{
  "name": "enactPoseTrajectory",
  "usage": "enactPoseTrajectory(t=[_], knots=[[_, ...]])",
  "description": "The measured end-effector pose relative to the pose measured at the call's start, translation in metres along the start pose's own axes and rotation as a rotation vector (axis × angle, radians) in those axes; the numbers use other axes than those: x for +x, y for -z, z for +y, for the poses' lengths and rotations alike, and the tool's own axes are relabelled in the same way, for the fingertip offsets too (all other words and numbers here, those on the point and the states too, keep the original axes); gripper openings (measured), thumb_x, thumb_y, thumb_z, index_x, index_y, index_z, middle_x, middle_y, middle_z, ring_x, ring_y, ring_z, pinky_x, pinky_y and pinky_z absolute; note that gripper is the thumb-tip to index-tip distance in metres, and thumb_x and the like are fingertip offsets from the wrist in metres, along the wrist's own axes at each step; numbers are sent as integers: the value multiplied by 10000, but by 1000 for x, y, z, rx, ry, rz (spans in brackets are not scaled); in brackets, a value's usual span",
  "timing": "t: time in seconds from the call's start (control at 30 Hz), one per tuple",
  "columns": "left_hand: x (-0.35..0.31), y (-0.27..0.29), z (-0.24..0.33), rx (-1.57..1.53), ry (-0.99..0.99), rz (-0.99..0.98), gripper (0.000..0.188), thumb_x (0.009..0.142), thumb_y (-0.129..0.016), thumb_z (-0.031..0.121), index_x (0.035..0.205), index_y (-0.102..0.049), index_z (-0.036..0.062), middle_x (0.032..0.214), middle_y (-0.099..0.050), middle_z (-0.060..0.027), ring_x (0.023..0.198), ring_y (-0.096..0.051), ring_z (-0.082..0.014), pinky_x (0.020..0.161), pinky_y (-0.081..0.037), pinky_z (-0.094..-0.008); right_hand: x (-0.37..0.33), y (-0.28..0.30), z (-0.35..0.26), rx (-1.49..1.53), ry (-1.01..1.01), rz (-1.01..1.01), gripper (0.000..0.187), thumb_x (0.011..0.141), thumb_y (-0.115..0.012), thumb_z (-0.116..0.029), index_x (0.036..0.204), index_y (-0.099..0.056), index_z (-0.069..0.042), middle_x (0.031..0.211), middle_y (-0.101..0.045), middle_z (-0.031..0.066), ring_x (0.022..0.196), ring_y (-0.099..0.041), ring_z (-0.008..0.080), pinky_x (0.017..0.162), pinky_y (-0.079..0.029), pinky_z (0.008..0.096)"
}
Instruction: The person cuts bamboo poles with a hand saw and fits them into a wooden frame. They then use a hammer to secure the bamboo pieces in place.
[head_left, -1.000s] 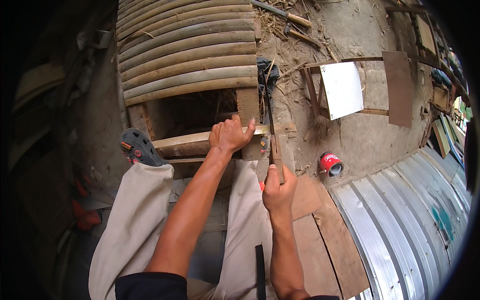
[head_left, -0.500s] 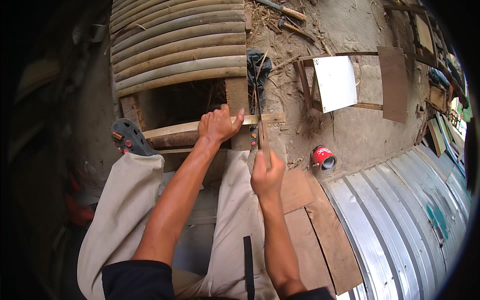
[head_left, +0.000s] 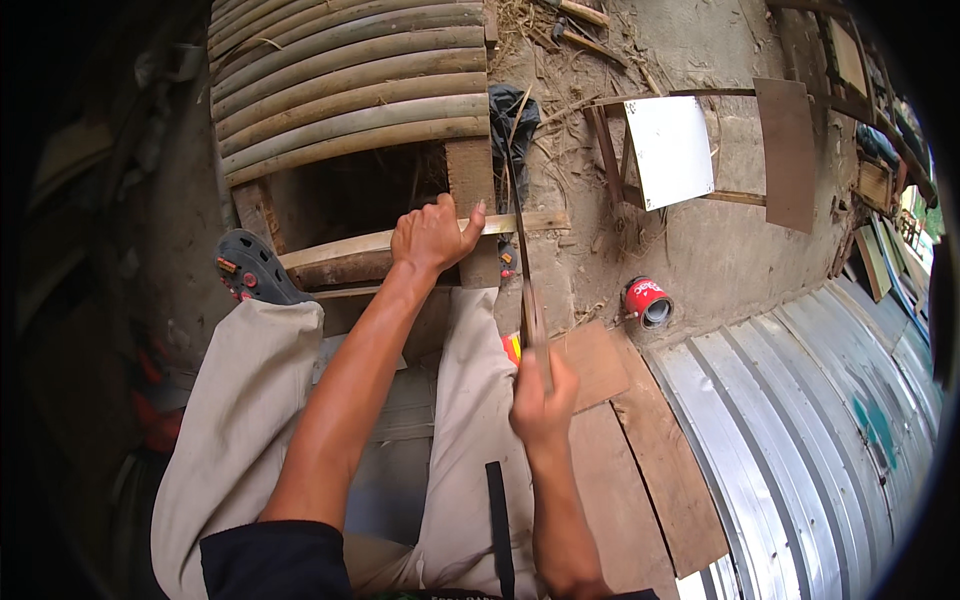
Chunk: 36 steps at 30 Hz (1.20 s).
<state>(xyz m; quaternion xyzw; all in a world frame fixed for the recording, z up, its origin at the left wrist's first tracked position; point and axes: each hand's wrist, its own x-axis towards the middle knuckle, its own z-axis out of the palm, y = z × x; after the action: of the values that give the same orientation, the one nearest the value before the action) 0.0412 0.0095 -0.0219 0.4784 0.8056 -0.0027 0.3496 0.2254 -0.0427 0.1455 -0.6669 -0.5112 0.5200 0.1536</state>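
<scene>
At the left, a dark rubber clog with small red and orange studs rests beside the near left corner of a slatted frame. Rounded, bamboo-like slats lie in close rows across the frame, smooth and straw-coloured, with some grey.

The left hand is closed over a pale, flat strip of wood or bamboo, pressing it down just beside a rough timber post. The strip lies across the frame's near end, its right tip jutting past the frame's right edge; this hand keeps its place on it.

Just right of the post, a saw, seen nearly edge-on, crosses the strip with its thin, dark blade. The right hand is wrapped around the wooden handle and has pulled back toward the body over the last half second, so this looks like a return stroke. The strip still runs on beyond the blade, apparently uncut through.

Farther right are flat brown boards, a glossy red can tipped on the ground, a smooth white panel and shiny, ridged metal sheets.
</scene>
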Motion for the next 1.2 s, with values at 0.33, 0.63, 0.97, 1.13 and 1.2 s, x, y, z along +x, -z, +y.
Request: enactPoseTrajectory(t=[0.33,0.63,0.97,1.13,1.2], knots=[[0,4,1,-21,3,17,667,928,-420,586,865,-656,-36,754,-678,-292,753,-690,-456,710,-544,-531,59,-24,15,44,48,-17,277,957,-520,-174,732,-510,-13,568,-464,50,529,-428,122,494,-342,315],[1,5,1,-26,41,-85,686,930,-407,605,878,-656,-32,806,-684,-295,804,-686,-462,770,-537,-529,-48,40,-36,36,-66,-99,205,916,-528,-146,841,-606,29,584,-535,90,520,-540,112,496,-424,292],[3,2,1,12,18,-42,685,934,-405,601,872,-647,-37,800,-676,-309,804,-683,-470,757,-535,-541,-87,55,-28,1,-11,-129,292,892,-538,-105,1111,-660,45,606,-559,102,536,-615,184,523,-472,330],[3,0,0,32,-5,-16,680,940,-401,587,865,-644,-43,781,-670,-311,792,-679,-474,750,-529,-550,9,19,-32,103,-122,-64,192,918,-557,-159,873,-628,14,594,-558,121,513,-560,160,499,-425,331],[2,0,1,34,9,19,676,941,-399,584,867,-644,-43,779,-670,-309,789,-678,-476,748,-527,-553,55,-11,-18,111,90,-19,275,931,-551,-204,791,-549,33,590,-553,174,493,-536,226,506,-421,388]])
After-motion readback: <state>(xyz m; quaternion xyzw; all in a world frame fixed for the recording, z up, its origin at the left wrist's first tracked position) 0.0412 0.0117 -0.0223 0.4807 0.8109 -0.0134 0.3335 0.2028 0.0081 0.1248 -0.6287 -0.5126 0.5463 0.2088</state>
